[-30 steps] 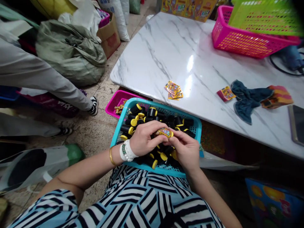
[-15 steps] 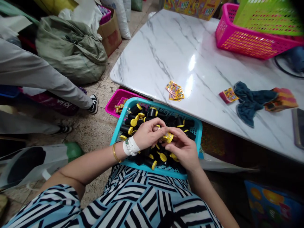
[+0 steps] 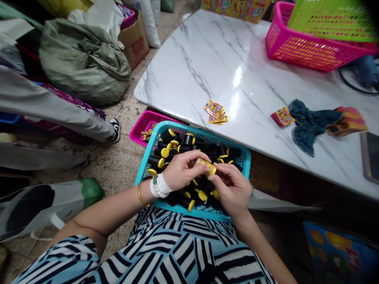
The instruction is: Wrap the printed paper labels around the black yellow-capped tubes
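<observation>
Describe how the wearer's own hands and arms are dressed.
Left hand: white band and green-and-white beaded bracelet at the wrist, a gold-coloured bangle higher; short sleeve patterned in blue, black and white stripes. Right hand: no jewellery visible.

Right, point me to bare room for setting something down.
Biggest bare patch: the middle of the table, between the fanned cards, yellow boxes and big pink basket. A narrower one lies between those cards and the card stack. Crowded: the near right, around the cloth, and the blue basket, packed with bottles.
</observation>
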Tool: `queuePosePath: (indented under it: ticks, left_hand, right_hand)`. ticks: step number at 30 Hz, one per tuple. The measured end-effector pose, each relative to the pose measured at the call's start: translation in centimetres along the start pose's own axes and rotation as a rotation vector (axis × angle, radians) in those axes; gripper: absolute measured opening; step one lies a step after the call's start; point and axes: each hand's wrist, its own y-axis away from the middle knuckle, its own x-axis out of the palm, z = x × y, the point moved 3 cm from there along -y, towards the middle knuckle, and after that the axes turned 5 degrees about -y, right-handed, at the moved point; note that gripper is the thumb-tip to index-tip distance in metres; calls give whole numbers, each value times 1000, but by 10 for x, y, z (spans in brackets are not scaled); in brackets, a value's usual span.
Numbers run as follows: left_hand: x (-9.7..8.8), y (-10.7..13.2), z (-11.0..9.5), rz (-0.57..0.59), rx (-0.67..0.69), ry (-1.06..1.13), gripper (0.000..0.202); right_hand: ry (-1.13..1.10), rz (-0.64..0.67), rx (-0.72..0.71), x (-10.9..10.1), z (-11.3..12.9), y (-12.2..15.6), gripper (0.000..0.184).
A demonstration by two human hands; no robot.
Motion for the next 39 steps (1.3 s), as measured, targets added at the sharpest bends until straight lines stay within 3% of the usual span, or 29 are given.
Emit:
queuePosePath:
  ticks: [4, 6, 11, 14, 17, 21, 24, 27, 32, 36, 39]
  left_hand:
    - [0, 4, -8, -87, 313, -257, 17]
    - [0, 4, -9, -100, 371, -288, 17]
    - [-1, 1, -5, -58, 173, -260, 17]
    - [1, 0, 0, 12, -31, -56, 18]
    - [3, -3, 3, 96, -174, 148, 25]
    - [2, -7, 5, 192, -241, 384, 47]
    - [2, -7, 8, 211, -305, 484, 42]
    - [8, -5, 9, 243, -371, 513, 40]
    - [12, -3, 7, 205, -394, 578, 45]
    - [13, 0, 12, 121, -473, 544, 47]
    - [19, 7, 12, 139, -487, 630, 49]
  right_hand:
    - [-349, 68, 427, 7, -12, -1, 20]
    - [-409, 78, 492, 10, -13, 0, 21]
    - [-234, 46, 294, 8, -4, 3, 13]
    - [-127, 52, 146, 8, 0, 2, 10]
    - [-145, 44, 166, 9, -6, -3, 11]
    - [-361, 61, 316, 6, -19, -8, 22]
    - [-458, 159, 310, 4, -22, -8, 36]
    - [-458, 180, 219, 4, -21, -5, 29]
    - [-366, 49, 70, 9, -15, -2, 13]
    - [-104, 45, -129, 10, 1, -1, 26]
    - [-12, 48, -269, 11, 9, 3, 34]
